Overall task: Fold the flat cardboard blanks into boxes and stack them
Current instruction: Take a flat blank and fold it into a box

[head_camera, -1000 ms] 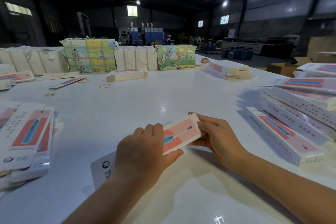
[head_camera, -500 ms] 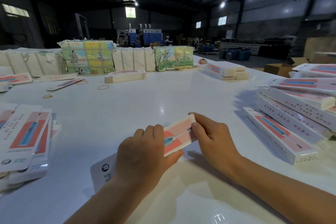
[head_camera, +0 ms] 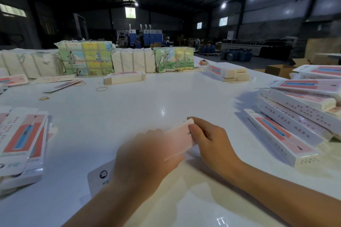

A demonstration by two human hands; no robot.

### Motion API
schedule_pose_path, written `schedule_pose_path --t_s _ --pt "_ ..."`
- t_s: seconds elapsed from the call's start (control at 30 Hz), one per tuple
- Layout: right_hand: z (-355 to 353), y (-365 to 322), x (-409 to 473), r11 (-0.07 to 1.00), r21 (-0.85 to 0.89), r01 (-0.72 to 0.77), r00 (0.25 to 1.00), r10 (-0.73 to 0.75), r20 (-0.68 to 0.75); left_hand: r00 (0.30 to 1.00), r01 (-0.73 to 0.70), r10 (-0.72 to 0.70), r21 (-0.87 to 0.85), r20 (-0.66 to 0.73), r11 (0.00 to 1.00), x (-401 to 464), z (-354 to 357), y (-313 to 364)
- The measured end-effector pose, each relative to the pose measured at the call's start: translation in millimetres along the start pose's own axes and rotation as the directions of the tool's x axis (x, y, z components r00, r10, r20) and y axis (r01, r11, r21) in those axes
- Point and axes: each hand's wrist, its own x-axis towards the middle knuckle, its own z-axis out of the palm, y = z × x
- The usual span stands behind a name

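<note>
Head view: blank [head_camera: 180, 139] between hands, left [head_camera: 145, 155] blurred gripping, right [head_camera: 208, 138] pinching end.

On the table [head_camera: 166, 97], both hands hold a blank [head_camera: 180, 137] at centre: left hand [head_camera: 145, 155] at 7 o'clock of it, right hand [head_camera: 208, 138] at 3. Flat blanks [head_camera: 20, 142] are piled at 9 o'clock, folded boxes [head_camera: 295, 116] stacked at 3, bundles [head_camera: 84, 59] lined up at 12.
</note>
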Motion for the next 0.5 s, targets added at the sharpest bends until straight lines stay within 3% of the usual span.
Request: schedule_pose_path --t_s 0.2,0.37,0.5 --pt "1 3 1 0.996 0.076 -0.044 0.999 0.043 0.014 0.999 -0.017 0.016 0.012 0.037 1.000 2 -1 1" --pt "2 1 8 0.918 0.316 -0.241 0.970 0.223 0.091 0.992 0.049 -0.050 0.006 0.118 0.999 2 -5 6" --pt "3 4 5 0.982 0.167 -0.089 0.996 0.087 0.019 0.995 0.050 -0.058 0.096 0.081 0.994 0 0 11"
